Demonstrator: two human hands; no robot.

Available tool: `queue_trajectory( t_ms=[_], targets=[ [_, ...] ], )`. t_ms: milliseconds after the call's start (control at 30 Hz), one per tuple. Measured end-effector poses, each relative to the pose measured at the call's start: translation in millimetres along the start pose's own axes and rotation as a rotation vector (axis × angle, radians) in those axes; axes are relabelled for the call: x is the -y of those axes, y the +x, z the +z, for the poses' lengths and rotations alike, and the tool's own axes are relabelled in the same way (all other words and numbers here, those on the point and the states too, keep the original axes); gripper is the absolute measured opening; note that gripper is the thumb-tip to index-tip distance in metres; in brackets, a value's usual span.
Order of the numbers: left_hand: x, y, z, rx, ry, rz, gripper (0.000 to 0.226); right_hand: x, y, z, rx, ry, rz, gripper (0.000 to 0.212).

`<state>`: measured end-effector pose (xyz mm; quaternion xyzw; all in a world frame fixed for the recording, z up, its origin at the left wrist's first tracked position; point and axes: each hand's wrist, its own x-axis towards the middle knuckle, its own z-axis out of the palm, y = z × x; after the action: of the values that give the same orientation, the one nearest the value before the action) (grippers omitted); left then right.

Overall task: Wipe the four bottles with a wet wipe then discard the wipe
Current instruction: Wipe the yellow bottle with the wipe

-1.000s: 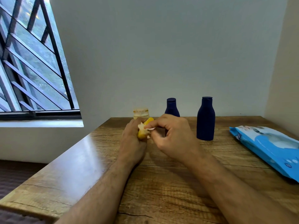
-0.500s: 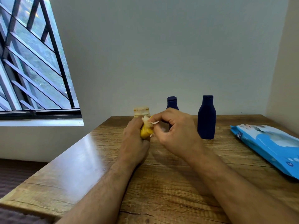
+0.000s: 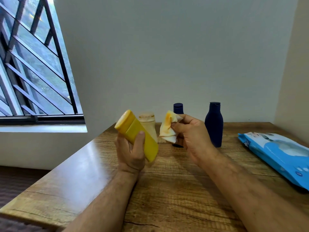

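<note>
Room: I see a wooden table (image 3: 175, 190) pushed into a corner of pale walls, with a barred window (image 3: 33, 64) to my left.
Left hand: my left hand (image 3: 131, 152) grips the yellow bottle (image 3: 136, 134) above the table, thumb laid across its front, fingers wrapped behind.
Yellow bottle: tilted, cap end up and leaning left, base down toward the right, clear of the tabletop.
Right hand: my right hand (image 3: 192, 138) pinches the wet wipe (image 3: 168, 129) between thumb and curled fingers, just right of the yellow bottle and not touching it.
Wet wipe: bunched into folds, white with an orange-yellow stain on the side facing me.
Beige bottle (image 3: 148, 121): upright on the table, directly behind the yellow bottle and partly hidden by it.
Small dark blue bottle (image 3: 178, 108): upright behind the wipe and my right hand; only its cap and a bit of its base show.
Tall dark blue bottle (image 3: 214, 124): upright, just right of my right hand.
Wipes pack (image 3: 275, 154): blue, lying flat at the right edge of the table, well apart from the bottles.
</note>
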<state>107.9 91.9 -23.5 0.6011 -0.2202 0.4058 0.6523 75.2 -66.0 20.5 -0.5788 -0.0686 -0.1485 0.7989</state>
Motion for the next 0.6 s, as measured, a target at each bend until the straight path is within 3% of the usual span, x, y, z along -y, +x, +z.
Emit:
queue_trajectory(
  t_ms=[100,200,267,367,467,600],
  targets=[
    [-6,4,-1,-0.039,-0.032,-0.027,0.019,-4,3,-2,-0.088,-0.130,-0.057,0.017],
    [-11,10,1,-0.001,-0.189,-0.265,0.047,-2,1,-1,-0.099,-0.278,-0.136,0.015],
    [-14,10,2,0.014,-0.152,-0.308,0.055,-2,-3,1,-0.041,-0.335,-0.160,0.016],
    [-16,5,3,0.029,0.058,-0.176,0.056,-6,-6,3,0.012,-0.453,-0.218,0.015],
    [-15,4,3,0.061,0.205,-0.046,0.019,-9,-6,3,0.031,-0.498,-0.240,0.014],
    [-8,3,-2,0.133,0.152,-0.050,0.035,-12,-5,5,0.024,-0.551,-0.248,0.015]
  ],
)
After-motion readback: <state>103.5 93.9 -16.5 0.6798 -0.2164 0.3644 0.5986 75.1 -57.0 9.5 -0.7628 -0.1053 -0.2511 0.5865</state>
